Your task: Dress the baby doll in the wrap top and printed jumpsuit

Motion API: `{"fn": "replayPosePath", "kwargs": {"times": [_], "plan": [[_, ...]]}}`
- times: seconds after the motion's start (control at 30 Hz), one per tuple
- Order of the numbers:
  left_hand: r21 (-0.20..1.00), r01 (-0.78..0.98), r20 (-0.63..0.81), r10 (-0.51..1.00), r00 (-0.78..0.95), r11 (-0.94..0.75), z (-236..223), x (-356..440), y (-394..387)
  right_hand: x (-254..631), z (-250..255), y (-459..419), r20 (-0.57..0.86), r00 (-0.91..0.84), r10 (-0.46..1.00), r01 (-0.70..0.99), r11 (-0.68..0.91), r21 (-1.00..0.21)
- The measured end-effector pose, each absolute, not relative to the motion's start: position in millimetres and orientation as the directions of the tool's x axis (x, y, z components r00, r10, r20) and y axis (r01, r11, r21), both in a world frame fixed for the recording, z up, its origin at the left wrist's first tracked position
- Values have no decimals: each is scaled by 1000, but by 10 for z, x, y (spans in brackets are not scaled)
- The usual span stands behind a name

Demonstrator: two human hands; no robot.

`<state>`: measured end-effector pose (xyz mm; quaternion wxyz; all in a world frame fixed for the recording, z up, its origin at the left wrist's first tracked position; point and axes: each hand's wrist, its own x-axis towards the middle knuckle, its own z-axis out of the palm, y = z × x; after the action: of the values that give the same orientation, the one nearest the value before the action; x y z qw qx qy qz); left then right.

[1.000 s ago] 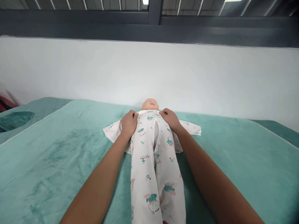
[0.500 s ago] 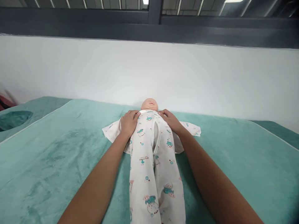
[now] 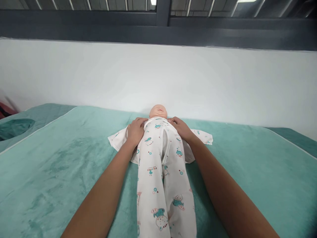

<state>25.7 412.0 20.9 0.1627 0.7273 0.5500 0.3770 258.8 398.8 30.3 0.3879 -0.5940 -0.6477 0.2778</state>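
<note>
A doll's bare head (image 3: 158,111) shows at the far end of the bed, near the wall. White baby trousers (image 3: 151,180) with a teal and pink cartoon print lie lengthwise over the doll, their top edge just below its chin. Beneath them spreads a white printed baby top (image 3: 205,137), one sleeve out to each side. My left hand (image 3: 135,131) is closed at the left upper edge of the trousers, its thumb partly hidden against the cloth. On the opposite edge, my right hand (image 3: 182,128) is closed too, bent fingers at the top corner.
A green plush cover (image 3: 81,158) is spread over the bed. Behind it rises a white wall (image 3: 158,76) below a dark window frame (image 3: 99,28) with metal bars. A red and black object (image 3: 7,110) shows at the left edge.
My left hand has shifted slightly left, and its thumb now lies lower and less visible at the trousers' edge. My right hand and the doll stay almost as they were.
</note>
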Motion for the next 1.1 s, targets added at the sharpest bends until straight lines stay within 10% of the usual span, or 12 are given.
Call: {"fn": "replayPosePath", "kwargs": {"times": [0.53, 0.83, 1.1], "plan": [[645, 674, 399, 911, 105, -360, 203, 243, 4083, 2501, 313, 4119, 242, 189, 952, 701, 42, -712], [484, 732, 584, 800, 136, -478, 100, 174, 3838, 2584, 146, 3891, 531, 89, 842, 631, 365, -684], [879, 438, 202, 979, 18, -189, 145, 87, 3408, 2564, 140, 3310, 409, 214, 887, 716, 142, -683]]}}
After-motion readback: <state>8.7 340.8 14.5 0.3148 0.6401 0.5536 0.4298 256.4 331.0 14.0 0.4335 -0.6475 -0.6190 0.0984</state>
